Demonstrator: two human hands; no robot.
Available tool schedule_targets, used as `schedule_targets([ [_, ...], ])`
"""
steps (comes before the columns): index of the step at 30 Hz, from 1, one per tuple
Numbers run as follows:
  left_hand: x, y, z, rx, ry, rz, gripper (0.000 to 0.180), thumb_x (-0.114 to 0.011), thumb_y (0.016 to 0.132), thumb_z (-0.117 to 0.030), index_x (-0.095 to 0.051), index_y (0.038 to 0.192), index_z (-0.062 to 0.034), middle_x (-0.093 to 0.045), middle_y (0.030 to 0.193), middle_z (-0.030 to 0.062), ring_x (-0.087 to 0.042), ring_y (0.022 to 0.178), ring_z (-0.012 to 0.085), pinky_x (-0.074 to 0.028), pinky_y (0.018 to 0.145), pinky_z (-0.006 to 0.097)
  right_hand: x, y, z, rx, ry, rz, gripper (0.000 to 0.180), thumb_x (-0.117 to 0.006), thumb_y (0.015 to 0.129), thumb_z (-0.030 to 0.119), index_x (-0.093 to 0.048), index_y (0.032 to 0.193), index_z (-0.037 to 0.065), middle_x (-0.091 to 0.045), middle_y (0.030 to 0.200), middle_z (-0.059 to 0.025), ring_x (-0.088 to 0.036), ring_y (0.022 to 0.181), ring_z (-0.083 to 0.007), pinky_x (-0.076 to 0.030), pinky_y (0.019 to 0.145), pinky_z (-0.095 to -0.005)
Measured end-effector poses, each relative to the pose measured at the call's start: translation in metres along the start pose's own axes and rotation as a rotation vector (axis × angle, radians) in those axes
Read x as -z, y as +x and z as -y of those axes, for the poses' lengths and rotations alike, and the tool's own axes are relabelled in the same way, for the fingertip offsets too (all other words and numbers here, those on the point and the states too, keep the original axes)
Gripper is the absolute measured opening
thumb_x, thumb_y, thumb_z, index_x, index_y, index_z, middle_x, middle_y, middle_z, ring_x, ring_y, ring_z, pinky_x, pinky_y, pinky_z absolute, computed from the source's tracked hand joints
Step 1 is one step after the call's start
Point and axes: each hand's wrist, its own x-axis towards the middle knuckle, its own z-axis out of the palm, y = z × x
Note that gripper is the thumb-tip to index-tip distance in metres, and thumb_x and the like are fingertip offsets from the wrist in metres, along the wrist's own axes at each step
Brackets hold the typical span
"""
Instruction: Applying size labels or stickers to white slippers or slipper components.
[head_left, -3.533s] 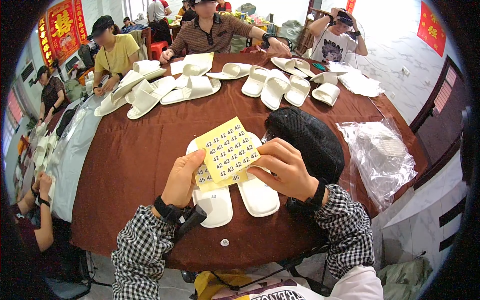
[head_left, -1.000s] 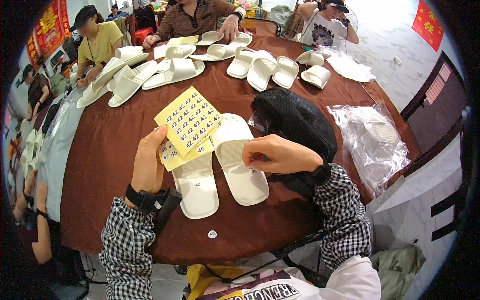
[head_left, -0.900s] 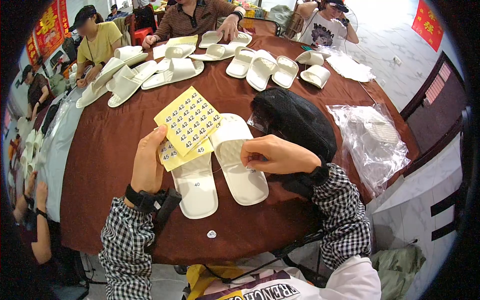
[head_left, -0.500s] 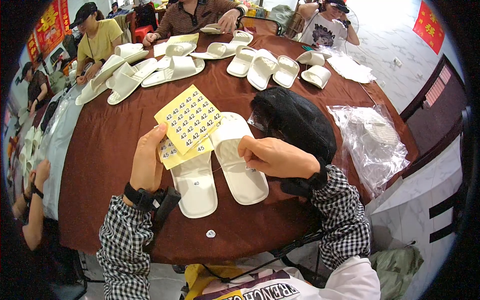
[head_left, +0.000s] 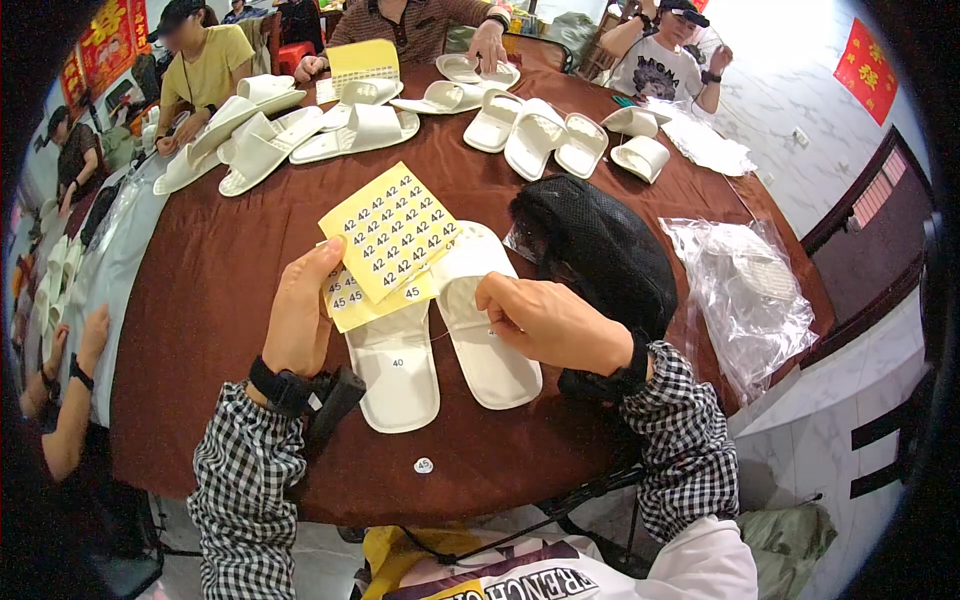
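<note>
Found generous room to move left of the left slipper (head_left: 398, 385), over brown tablecloth (head_left: 225, 330) running out to a curved side edge! Got just a short strip below that slipper, with a round sticker (head_left: 424, 466) lying between it and the near edge. Met tighter going to its right: the right slipper (head_left: 500, 378) just beside it, then a black mesh item (head_left: 605, 260), and farther right a clear plastic bag (head_left: 745, 290). Saw other white slippers (head_left: 533, 138) well beyond the left slipper, toward the far edge.

Held 2 overlapping yellow sticker sheets (head_left: 390, 235) over the left slipper, pinched by the thumb of the left hand (head_left: 300, 310), hiding its far end. Held the right hand (head_left: 555, 320) over the right slipper, to the right of the left slipper, with fingers curled and drawn together; could not tell of any sticker pinched at the hidden fingertips. Barely made out a mark on the right slipper, mostly covered by those fingers.

Had brought the right hand down from the sheets' edge since 3.5 s earlier! Noticed the round sticker unmoved below the left slipper, and the left hand still gripping both sheets.
</note>
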Motion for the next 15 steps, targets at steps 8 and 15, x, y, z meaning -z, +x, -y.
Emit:
schedule_targets([
  [8, 0.002, -0.0007, 0.0017, -0.003, -0.004, 0.008, 0.037, -0.048, 0.1, -0.027, -0.06, 0.115, 0.0046, -0.068, 0.11, 0.0126, -0.067, 0.094, 0.0133, -0.053, 0.085, 0.026, -0.0018, -0.0011, 0.0104, -0.024, -0.077, -0.047, 0.019, -0.057, 0.084, 0.005, -0.049, 0.101, 0.002, -0.061, 0.088, -0.0168, -0.063, 0.082, -0.0356, -0.05, 0.071, -0.0428],
  [15, -0.0014, -0.0002, -0.001, 0.003, -0.003, 0.0, 0.037, -0.049, 0.1, -0.027, -0.06, 0.116, 0.0049, -0.068, 0.11, 0.0131, -0.068, 0.095, 0.0135, -0.053, 0.085, 0.026, -0.0006, -0.0003, 0.0089, 0.005, -0.11, -0.029, 0.018, -0.057, 0.083, 0.005, -0.049, 0.099, 0.002, -0.06, 0.092, -0.0154, -0.062, 0.087, -0.0343, -0.051, 0.072, -0.0423],
])
